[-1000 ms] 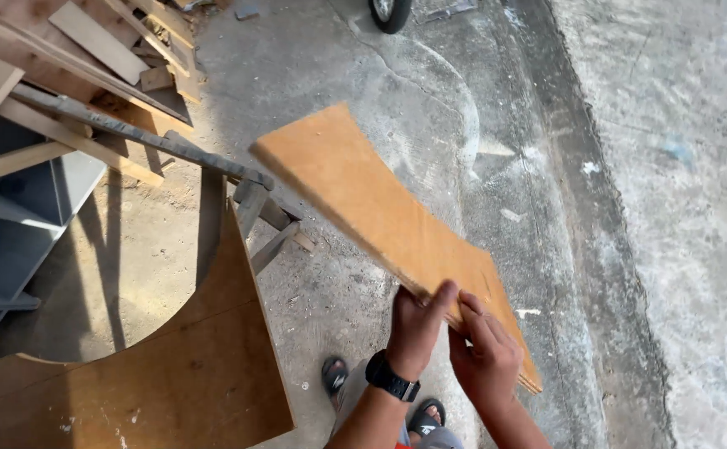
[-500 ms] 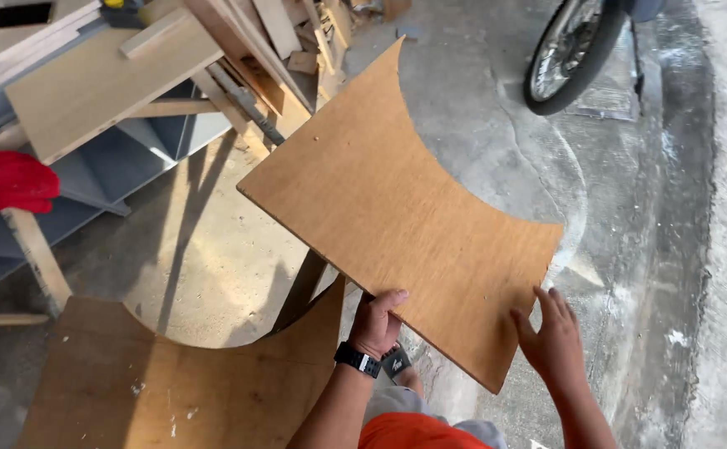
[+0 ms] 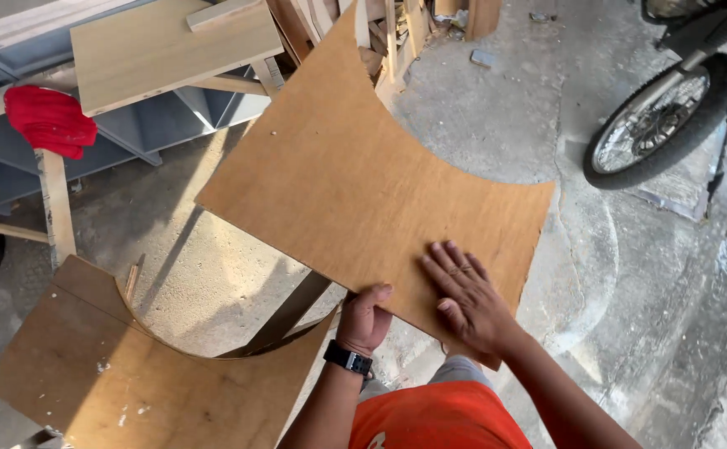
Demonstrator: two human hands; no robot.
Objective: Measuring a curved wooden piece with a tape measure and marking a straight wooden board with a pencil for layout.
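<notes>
in the head view, near the bottom edge, we hold a curved plywood panel (image 3: 355,175) out over the concrete floor (image 3: 505,108). our left hand (image 3: 363,318) grasps its near edge, thumb on top and fingers curled under; our right hand (image 3: 466,293) lies flat and released on the upper face, fingers spread, gripping nothing. the panel sits between us and the far woodpile, one point reaching up toward the scrap timber (image 3: 397,33).

a second ago the panel stood almost edge-on with both hands pinched at one end; half a second ago it had turned broad face up, the right hand at its right edge. now that hand has slid onto the face — so the piece is turned over and steadied, its two concave cuts plain to see.

a larger cut sheet (image 3: 155,382) lies lower left, its curved notch open to the floor. far left, a grey shelf unit (image 3: 139,133) — its compartments look bare as far as we can see — carries a pale board (image 3: 172,50) on top. a red cloth (image 3: 49,120) hangs on a post, and a motorcycle wheel (image 3: 655,125) stands far right.
</notes>
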